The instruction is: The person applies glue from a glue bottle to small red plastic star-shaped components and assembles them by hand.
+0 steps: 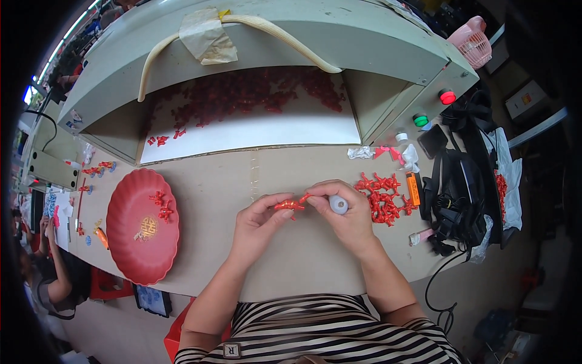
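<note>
Above the middle of the table, my left hand pinches a small glossy red plastic figure between thumb and fingertips. My right hand meets it from the other side, its thumb and forefinger closed on a small red piece at the figure's end. Tucked in the same hand is a small white bottle, its round end facing up; its tip is hidden. Close by on the right lies a cluster of similar red figures.
A red scalloped tray with a few red pieces stands left. Behind, a grey-green machine holds many red parts on a white sheet. An orange box and black bag lie right. Another person's arm shows far left.
</note>
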Available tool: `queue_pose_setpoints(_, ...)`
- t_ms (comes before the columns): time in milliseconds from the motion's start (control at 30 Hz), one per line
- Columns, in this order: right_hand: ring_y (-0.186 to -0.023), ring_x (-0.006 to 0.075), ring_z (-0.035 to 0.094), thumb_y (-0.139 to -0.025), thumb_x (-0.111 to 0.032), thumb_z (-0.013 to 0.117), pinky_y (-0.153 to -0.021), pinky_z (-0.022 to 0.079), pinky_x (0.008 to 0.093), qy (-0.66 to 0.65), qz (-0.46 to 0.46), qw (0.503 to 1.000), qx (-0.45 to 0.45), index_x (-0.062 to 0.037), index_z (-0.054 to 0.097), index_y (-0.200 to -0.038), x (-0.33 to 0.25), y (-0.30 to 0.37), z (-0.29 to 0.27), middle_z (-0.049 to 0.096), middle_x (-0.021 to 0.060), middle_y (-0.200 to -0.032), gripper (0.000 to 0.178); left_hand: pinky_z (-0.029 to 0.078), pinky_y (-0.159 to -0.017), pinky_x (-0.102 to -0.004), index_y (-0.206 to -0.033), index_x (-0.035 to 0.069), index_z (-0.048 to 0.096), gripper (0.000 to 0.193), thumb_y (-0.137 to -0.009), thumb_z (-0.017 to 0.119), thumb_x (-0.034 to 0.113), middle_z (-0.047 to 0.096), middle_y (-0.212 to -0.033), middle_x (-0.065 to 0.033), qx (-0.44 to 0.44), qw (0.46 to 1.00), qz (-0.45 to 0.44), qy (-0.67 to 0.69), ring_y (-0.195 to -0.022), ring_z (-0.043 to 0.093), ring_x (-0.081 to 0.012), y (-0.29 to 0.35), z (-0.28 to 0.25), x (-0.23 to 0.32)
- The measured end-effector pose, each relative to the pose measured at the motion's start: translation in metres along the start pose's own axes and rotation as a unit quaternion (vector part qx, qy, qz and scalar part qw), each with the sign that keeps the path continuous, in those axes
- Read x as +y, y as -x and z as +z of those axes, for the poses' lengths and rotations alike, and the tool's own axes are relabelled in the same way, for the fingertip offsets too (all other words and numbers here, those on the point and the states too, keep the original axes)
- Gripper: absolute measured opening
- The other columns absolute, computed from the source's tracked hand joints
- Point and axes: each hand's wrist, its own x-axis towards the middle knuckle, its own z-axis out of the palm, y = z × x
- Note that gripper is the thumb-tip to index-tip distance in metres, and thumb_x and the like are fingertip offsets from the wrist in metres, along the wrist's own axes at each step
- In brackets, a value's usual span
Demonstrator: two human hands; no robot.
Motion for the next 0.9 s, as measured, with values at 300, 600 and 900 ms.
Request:
queue_pose_setpoints(300, -0.077, 0.0159, 0.060, -0.076, -0.005, 0.065, -0.068, 0.047, 0.0261, 0.037, -0.040, 0.998, -0.009, -0.0033, 0.063, -0.089, -0.0009, -0.0002, -0.0001, 0.062, 0.0068, -0.086, 0.013, 0.047, -0.078, -0.0242, -0.109, 0.000, 0.057, 0.026, -0.084, 0.058, 0.003, 0.060, -0.101, -0.0061, -0.011, 1.000, -0.010, 0.014, -0.090, 0.058, -0.0123, 0.0000, 0.0006, -0.0011)
queue_pose_setpoints(600, -0.079, 0.0162, 0.059, -0.075, -0.002, 0.066, -0.068, 0.047, 0.0257, 0.060, -0.051, 0.997, -0.020, -0.0025, 0.063, -0.086, 0.0013, -0.0008, 0.0019, 0.061, 0.0075, -0.086, 0.011, 0.048, -0.078, -0.0253, -0.109, -0.002, 0.057, 0.025, -0.084, 0.058, 0.002, 0.061, -0.101, -0.0078, -0.011, 1.000, -0.007, 0.015, -0.091, 0.058, -0.0130, 0.0005, 0.0007, 0.0010)
queue_pose_setpoints(900, -0.080, 0.0170, 0.059, -0.075, -0.001, 0.066, -0.069, 0.048, 0.0266, 0.064, -0.075, 0.994, -0.044, -0.0024, 0.064, -0.088, 0.0021, -0.0025, -0.0019, 0.060, 0.0079, -0.090, 0.013, 0.050, -0.076, -0.0267, -0.108, -0.002, 0.057, 0.024, -0.084, 0.057, 0.002, 0.062, -0.100, -0.0090, -0.021, 1.000, -0.004, 0.017, -0.090, 0.058, -0.0139, 0.0000, -0.0004, -0.0004)
